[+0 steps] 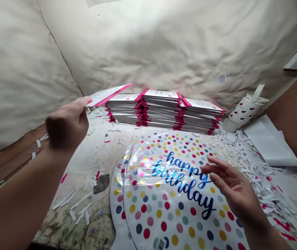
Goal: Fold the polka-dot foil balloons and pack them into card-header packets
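My left hand is closed on one edge of a flat white packet with a pink border, lifted at the left of the stacks. Behind it stand three side-by-side stacks of similar pink-edged packets. My right hand hovers with spread fingers over a polka-dot foil balloon reading "happy birthday" in blue. Nothing shows in the right hand's fingers. The balloon lies flat, and a second dotted one peeks out beneath it on the left.
A white tumbler with hearts stands right of the stacks. White sheets and many paper strips cover the right side. More scraps lie at left on the worn tabletop. Crumpled paper covers the wall behind.
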`<action>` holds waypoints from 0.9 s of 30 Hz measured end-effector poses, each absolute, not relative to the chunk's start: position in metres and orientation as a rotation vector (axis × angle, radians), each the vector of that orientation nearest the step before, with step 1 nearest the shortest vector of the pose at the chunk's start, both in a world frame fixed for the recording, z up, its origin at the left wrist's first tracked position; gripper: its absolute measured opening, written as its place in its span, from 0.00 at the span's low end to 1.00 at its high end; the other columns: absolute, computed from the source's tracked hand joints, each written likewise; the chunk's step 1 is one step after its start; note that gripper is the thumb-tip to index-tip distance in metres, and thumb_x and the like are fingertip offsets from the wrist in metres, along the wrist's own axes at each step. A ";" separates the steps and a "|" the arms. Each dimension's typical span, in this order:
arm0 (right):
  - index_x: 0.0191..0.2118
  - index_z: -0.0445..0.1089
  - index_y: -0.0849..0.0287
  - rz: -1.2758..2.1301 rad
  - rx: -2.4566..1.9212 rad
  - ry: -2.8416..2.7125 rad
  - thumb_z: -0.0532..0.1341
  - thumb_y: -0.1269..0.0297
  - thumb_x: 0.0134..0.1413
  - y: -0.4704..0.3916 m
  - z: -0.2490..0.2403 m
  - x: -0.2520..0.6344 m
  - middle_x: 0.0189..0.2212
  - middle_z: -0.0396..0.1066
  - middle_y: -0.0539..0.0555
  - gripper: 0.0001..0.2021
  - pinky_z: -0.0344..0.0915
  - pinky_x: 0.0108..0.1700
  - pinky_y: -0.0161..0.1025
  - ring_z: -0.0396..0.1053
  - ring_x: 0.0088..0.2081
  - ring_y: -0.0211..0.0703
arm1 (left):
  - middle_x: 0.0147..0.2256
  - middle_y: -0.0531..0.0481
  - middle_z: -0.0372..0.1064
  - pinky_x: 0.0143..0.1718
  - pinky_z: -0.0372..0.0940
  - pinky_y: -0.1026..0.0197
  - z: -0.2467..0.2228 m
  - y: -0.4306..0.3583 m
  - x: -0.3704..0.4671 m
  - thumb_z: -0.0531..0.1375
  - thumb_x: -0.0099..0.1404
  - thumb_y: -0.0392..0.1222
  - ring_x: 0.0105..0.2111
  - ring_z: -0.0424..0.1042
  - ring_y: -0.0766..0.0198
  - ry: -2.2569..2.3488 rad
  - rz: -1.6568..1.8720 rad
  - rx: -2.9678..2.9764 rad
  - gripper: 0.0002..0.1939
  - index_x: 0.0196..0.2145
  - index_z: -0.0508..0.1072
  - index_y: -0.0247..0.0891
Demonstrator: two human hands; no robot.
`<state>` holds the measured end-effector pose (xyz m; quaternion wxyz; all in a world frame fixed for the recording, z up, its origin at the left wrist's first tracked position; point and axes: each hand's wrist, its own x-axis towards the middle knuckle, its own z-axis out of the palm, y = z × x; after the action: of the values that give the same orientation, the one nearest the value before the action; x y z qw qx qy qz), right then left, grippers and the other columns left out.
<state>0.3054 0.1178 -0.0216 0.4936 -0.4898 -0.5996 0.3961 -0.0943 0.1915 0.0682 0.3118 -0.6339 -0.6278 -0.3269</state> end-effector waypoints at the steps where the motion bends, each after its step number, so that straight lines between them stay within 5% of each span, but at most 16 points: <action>1: 0.50 0.65 0.53 0.969 -1.266 -1.460 0.61 0.61 0.52 0.116 -0.030 0.313 0.38 0.74 0.56 0.18 0.68 0.47 0.41 0.71 0.43 0.44 | 0.53 0.48 0.64 0.50 0.58 0.60 0.071 0.218 -0.105 0.47 0.67 0.37 0.52 0.63 0.63 -1.723 -0.738 -1.718 0.18 0.53 0.64 0.35; 4: 0.48 0.67 0.55 0.980 -1.442 -1.539 0.60 0.58 0.52 0.104 -0.050 0.331 0.39 0.74 0.57 0.18 0.69 0.46 0.40 0.71 0.43 0.46 | 0.52 0.46 0.64 0.49 0.58 0.61 0.067 0.292 -0.111 0.43 0.68 0.35 0.51 0.62 0.63 -1.827 -0.468 -1.881 0.18 0.52 0.63 0.33; 9: 0.43 0.72 0.53 0.725 -1.601 -1.939 0.57 0.59 0.54 0.077 -0.054 0.348 0.41 0.74 0.55 0.13 0.71 0.42 0.34 0.72 0.42 0.46 | 0.46 0.38 0.68 0.45 0.59 0.56 0.053 0.371 -0.076 0.50 0.61 0.27 0.48 0.65 0.54 -1.885 -0.330 -2.031 0.17 0.47 0.69 0.30; 12: 0.45 0.71 0.49 0.489 -1.434 -2.360 0.59 0.59 0.52 0.056 -0.054 0.351 0.43 0.73 0.53 0.14 0.70 0.43 0.34 0.72 0.43 0.46 | 0.55 0.35 0.57 0.51 0.53 0.48 0.056 0.374 -0.055 0.49 0.63 0.28 0.55 0.55 0.50 -1.880 -0.376 -2.042 0.21 0.54 0.61 0.29; 15: 0.54 0.64 0.48 0.243 -1.158 -2.645 0.60 0.57 0.51 0.034 -0.067 0.349 0.50 0.67 0.55 0.22 0.68 0.47 0.40 0.68 0.49 0.51 | 0.62 0.35 0.40 0.55 0.40 0.40 0.056 0.329 -0.024 0.46 0.65 0.30 0.59 0.43 0.50 -1.748 -0.638 -2.134 0.25 0.60 0.48 0.28; 18: 0.58 0.58 0.52 0.148 -1.000 -2.670 0.55 0.65 0.55 0.017 -0.079 0.343 0.52 0.65 0.57 0.23 0.64 0.51 0.43 0.64 0.52 0.50 | 0.46 0.41 0.67 0.50 0.55 0.52 0.038 0.233 0.019 0.43 0.66 0.31 0.45 0.64 0.60 -1.510 -0.649 -2.746 0.17 0.46 0.66 0.30; 21: 0.57 0.59 0.58 0.357 -1.044 -2.554 0.50 0.74 0.55 0.010 -0.074 0.336 0.49 0.68 0.56 0.22 0.63 0.53 0.36 0.65 0.51 0.41 | 0.25 0.58 0.71 0.28 0.63 0.70 0.006 0.120 0.060 0.55 0.60 0.41 0.24 0.67 0.70 -1.173 -0.353 -3.227 0.08 0.26 0.72 0.43; 27: 0.52 0.65 0.58 0.642 -1.153 -2.434 0.49 0.75 0.55 0.004 -0.064 0.323 0.48 0.69 0.54 0.20 0.62 0.54 0.37 0.64 0.52 0.40 | 0.33 0.48 0.73 0.35 0.62 0.65 -0.036 0.039 0.079 0.51 0.57 0.32 0.32 0.69 0.64 -1.299 0.104 -3.678 0.13 0.35 0.74 0.39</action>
<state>0.3226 0.0038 -0.0640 0.1854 -0.4091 -0.8639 0.2279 0.0792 0.0389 -0.0356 -0.3713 -0.8752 -0.3091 0.0247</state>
